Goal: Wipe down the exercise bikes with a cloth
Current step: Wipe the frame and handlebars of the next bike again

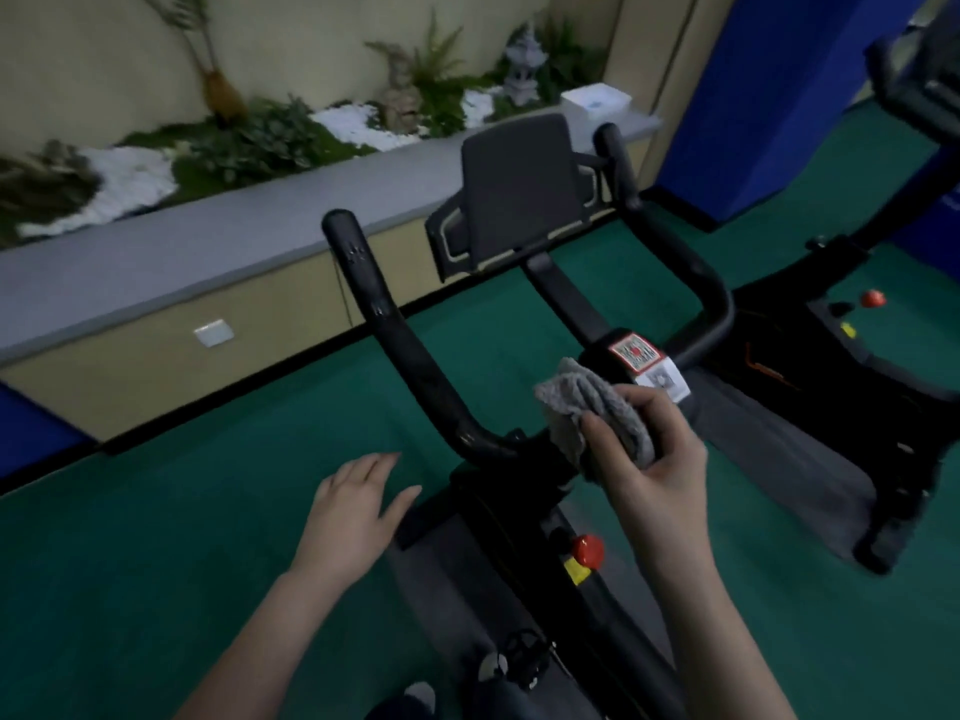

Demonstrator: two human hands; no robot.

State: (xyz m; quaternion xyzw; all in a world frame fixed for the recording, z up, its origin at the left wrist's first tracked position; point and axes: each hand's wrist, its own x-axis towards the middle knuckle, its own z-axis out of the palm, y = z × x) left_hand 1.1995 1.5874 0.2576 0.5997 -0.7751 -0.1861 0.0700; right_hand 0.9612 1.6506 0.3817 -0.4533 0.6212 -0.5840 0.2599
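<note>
Two bare hands are in play over the near exercise bike (524, 491), and the light is dim down here. Right hand (652, 459) is wrapped around a bunched grey cloth (597, 407), fingers and thumb clamped on it, the cloth pressed against the centre of the black handlebar (415, 366), just below the stem block with its red-and-white sticker (636, 354). Left hand (358, 506) is empty, fingers spread flat and loose, hovering above the green floor (156, 563) just to the left of the bike's frame; whether it touches anything is hard to tell. Up front, the dark console screen (519, 200) stands upright between the two handlebar horns. Low on the frame sits a red knob (587, 550) with a yellow label right beneath it. Off to the right, well apart, a second bike (857, 356) shows its own red knob and dark frame, only partly in the shot. Behind it all runs a grey ledge (208, 252) with a bed of green plants and white pebbles (130, 184) on top, a small stone lantern (524, 65) tucked among them, and a white box (595, 109) near the ledge's right end.
</note>
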